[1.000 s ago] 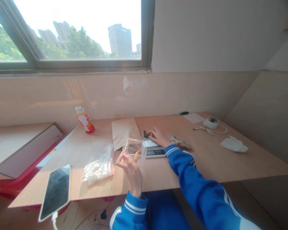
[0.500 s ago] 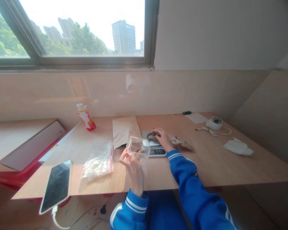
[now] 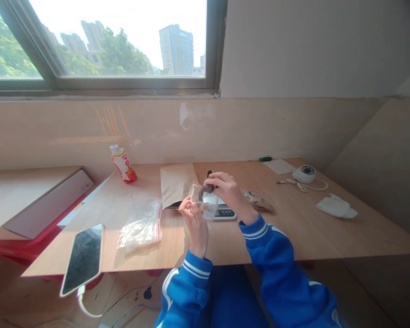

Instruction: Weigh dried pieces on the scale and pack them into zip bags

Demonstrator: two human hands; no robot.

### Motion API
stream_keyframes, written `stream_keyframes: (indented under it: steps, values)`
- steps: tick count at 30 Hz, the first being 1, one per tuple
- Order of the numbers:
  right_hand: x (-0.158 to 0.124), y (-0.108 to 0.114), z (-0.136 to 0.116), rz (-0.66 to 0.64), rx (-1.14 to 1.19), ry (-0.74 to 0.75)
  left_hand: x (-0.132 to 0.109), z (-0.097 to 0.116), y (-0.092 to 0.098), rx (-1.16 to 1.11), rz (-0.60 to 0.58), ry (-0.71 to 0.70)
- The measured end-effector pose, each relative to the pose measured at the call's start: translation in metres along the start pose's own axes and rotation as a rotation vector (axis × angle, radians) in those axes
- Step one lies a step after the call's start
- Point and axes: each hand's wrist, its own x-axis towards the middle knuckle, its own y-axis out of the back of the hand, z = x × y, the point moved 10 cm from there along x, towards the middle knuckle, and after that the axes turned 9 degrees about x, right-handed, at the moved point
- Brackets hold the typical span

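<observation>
Head view, looking down at a wooden desk [image 3: 294,232]: the left hand [image 3: 195,225] is curled closed around the lower part of a clear zip bag [image 3: 205,201], holding it upright with a small tan piece [image 3: 202,207] inside. The right hand [image 3: 230,193] is raised just above, its fingers [image 3: 218,178] pinched on a dark brown piece [image 3: 207,187] that sits at the bag's open mouth. Both hands are above a digital kitchen scale [image 3: 224,214], which is partly hidden behind the bag. A kraft paper envelope [image 3: 177,184] lies just left of the scale, a filled zip bag [image 3: 140,223] lies further left, and another zip bag of brown pieces [image 3: 259,202] lies to the right.
</observation>
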Motion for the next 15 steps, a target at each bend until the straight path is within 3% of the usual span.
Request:
stream_keyframes:
  steps: [3,6,10,15]
  values:
    - [0.000,-0.022,-0.029,-0.221,-0.071,0.088,-0.001,-0.003,-0.003,-0.057,-0.014,0.059]
    - [0.001,-0.035,-0.039,-0.338,0.032,0.086,-0.002,-0.008,-0.001,-0.122,-0.003,0.099]
    - [0.004,-0.042,-0.044,-0.439,0.267,0.034,-0.002,-0.012,0.004,-0.175,0.013,0.122]
    - [0.004,-0.036,-0.043,-0.503,0.510,-0.086,0.002,-0.011,0.013,-0.227,0.016,0.167]
